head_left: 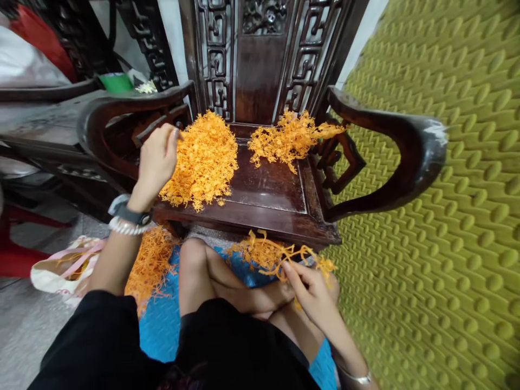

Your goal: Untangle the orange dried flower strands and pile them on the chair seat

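My left hand (157, 157) is raised at the left edge of a large heap of small orange curly pieces (207, 162) on the wooden chair seat. Its fingers are pressed together, and whatever is between them is hidden. My right hand (311, 287), over my crossed legs, pinches an orange branching strand (298, 254) between thumb and fingers. Just beyond that strand, a loose orange bunch (260, 252) lies low in front of the seat. A smaller orange pile of branched strands (284, 138) rests at the right back of the seat.
Curved armrests (406, 146) flank the dark carved chair (264, 189). Left of my legs, more orange strands (152, 260) lie by a blue mat (160, 330). A pale bag (52, 271) sits on the floor. Yellow-green textured padding (447, 260) stands along the right.
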Demonstrator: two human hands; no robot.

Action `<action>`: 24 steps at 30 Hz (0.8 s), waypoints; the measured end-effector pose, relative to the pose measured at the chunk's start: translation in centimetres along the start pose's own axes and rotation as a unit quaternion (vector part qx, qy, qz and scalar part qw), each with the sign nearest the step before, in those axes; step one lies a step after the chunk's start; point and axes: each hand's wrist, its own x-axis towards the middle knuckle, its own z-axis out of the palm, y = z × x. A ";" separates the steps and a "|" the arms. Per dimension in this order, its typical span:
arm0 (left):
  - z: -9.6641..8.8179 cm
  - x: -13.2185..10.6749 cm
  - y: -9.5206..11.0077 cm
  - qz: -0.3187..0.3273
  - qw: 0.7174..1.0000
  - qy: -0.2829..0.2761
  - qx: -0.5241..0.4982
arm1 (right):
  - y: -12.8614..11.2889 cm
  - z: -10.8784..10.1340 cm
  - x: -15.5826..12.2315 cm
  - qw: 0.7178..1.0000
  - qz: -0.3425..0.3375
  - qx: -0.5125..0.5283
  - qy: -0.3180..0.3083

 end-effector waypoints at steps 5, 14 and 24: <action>6.6 3.9 -2.4 -0.032 0.997 -0.064 0.019 | -1.3 1.4 2.6 0.968 0.029 0.247 0.026; 5.2 -5.2 3.4 0.167 0.954 -0.166 -0.186 | -3.1 1.3 4.9 0.890 0.047 0.452 0.009; 7.3 -18.1 8.9 0.062 0.702 -0.486 -0.516 | -5.1 1.5 4.7 0.888 -0.017 0.458 0.032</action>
